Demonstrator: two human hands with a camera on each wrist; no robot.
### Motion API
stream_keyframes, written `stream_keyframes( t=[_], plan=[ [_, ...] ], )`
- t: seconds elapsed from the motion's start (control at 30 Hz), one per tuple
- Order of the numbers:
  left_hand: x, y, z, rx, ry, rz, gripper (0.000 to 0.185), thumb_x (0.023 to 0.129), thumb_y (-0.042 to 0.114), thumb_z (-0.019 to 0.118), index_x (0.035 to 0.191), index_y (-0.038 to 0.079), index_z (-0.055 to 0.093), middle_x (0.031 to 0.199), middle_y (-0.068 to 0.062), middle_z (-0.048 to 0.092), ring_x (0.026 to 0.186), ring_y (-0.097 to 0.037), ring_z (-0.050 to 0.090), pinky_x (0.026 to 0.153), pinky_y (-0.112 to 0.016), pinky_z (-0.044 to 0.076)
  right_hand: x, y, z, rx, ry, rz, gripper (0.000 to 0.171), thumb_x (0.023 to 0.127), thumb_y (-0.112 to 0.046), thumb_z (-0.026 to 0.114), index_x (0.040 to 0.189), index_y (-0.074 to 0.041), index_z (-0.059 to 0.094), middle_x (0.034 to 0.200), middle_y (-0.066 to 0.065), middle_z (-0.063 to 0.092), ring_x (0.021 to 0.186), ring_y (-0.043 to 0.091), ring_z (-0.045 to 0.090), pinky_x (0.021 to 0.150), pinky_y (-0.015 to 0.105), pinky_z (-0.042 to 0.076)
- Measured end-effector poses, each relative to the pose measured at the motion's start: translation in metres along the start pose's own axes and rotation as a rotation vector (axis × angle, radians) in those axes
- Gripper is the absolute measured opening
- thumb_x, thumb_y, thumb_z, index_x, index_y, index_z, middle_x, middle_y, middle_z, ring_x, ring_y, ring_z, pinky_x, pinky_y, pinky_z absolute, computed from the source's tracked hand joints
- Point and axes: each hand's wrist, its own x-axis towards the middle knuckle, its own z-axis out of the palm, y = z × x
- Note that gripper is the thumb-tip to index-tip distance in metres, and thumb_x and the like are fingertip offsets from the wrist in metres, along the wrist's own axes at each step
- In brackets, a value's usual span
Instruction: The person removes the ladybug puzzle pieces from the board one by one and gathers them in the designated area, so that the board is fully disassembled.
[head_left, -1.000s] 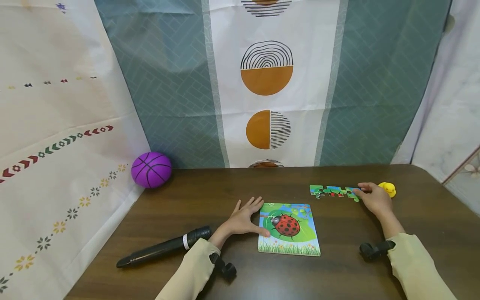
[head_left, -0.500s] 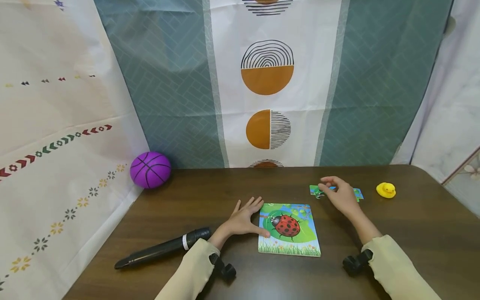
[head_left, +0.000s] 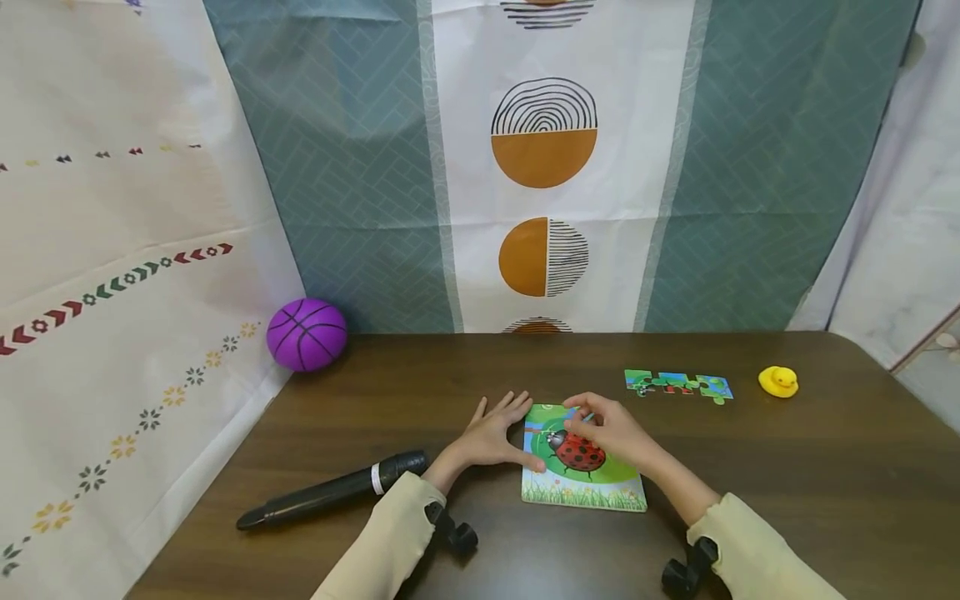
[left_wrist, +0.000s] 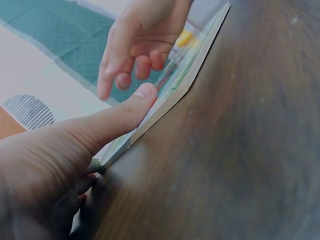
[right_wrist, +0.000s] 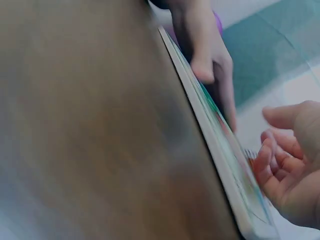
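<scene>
head view high above table, wrist views close, low, sharing puzzle board

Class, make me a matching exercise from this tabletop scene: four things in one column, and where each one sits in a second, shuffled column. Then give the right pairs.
Things:
1. purple ball
2. yellow duck
3. black tube
4. ladybird puzzle board

Places:
A. far right of the table
B. between the two hands, near the front edge
C. far left corner, against the cloth
D. front left, beside the left sleeve

Pairs: 1-C, 2-A, 3-D, 4-B
</scene>
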Motion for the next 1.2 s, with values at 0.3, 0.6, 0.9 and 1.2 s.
stream_keyframes(
  t=[0.3,0.6,0.9,1.2],
  plan=[
    [0.0022,0.0046,-0.0013,0.001,-0.019,0.001,0.103,0.071,0.058,0.072,0.151,0.018,0.02,0.159,0.0,0.013,0.149,-0.023,0.005,0.116,-0.057,-0.006,-0.0042,0.0069,0.0067,-0.067,-0.11,-0.05,0.033,0.087,-0.023,0.066,0.114,-0.004,0.064,0.09,0.007,0.06,0.074,0.01,0.054,0.066,0.023,0.049],
    [-0.0007,0.0022,-0.0024,0.018,-0.014,-0.015,0.102,0.071,0.056,0.073,0.151,0.019,0.02,0.159,0.0,0.014,0.149,-0.023,0.005,0.116,-0.057,-0.005,-0.0051,0.0039,0.0066,-0.056,-0.167,-0.105,0.048,0.077,-0.023,0.077,0.116,0.0,0.063,0.083,0.012,0.054,0.07,0.011,0.043,0.054,0.019,0.039],
    [-0.001,0.0015,-0.005,0.0,-0.007,0.002,0.102,0.072,0.055,0.072,0.151,0.018,0.02,0.159,-0.001,0.013,0.149,-0.024,0.005,0.115,-0.058,-0.007,-0.0013,0.0016,0.0067,-0.106,-0.189,-0.09,0.047,0.077,-0.026,0.076,0.115,-0.002,0.063,0.087,0.009,0.051,0.069,0.013,0.042,0.056,0.019,0.037],
    [0.0006,0.0004,-0.002,0.002,-0.019,0.025,0.105,0.07,0.062,0.07,0.151,0.016,0.019,0.159,-0.002,0.013,0.149,-0.025,0.004,0.115,-0.059,-0.006,-0.0034,0.0017,0.0065,-0.114,-0.223,-0.102,0.045,0.08,-0.022,0.073,0.116,0.002,0.059,0.099,0.015,0.05,0.073,0.014,0.042,0.059,0.019,0.039]
  ],
)
